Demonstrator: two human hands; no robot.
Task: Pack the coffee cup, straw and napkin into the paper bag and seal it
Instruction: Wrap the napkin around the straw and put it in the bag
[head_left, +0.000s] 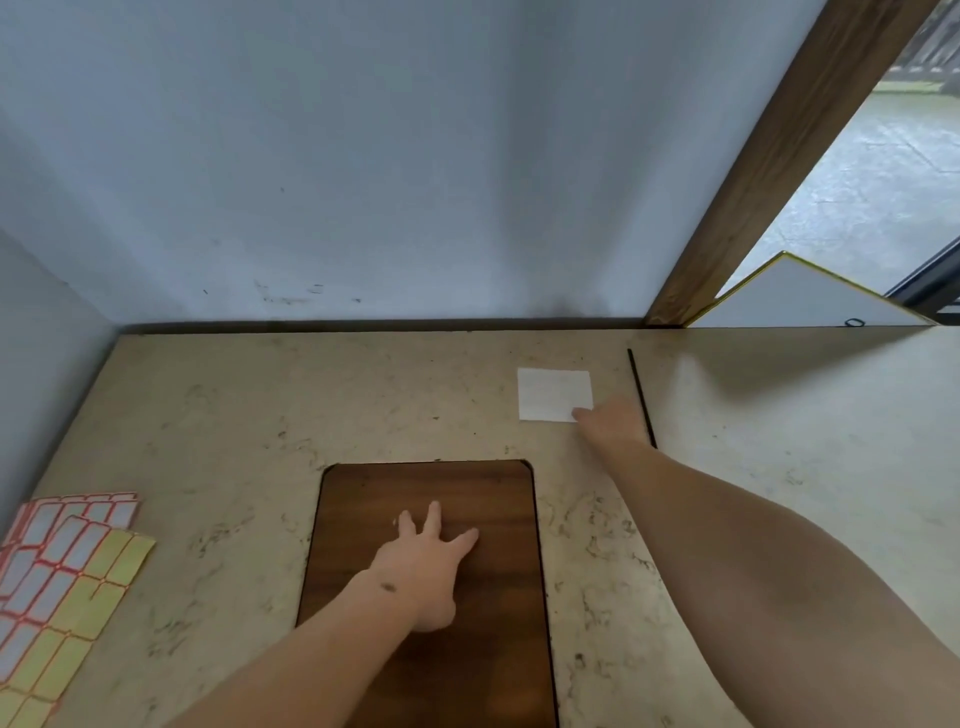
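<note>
Reaching upper right, napkin (554, 393) corner is touched by right hand (612, 422) — grip can't be told; left hand (426, 564) splayed wide on wooden board (426, 597) — thin paper may crumple or slide if pinched poorly.

Napkin (554, 393): we see a white square lying flat on our counter.
Straw (641, 397): thin, black, flat, just right of it.

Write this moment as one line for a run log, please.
right hand: fingers touching napkin corner | left hand: flat on brown board, empty | straw: beside napkin | cup, bag: not in view
</note>
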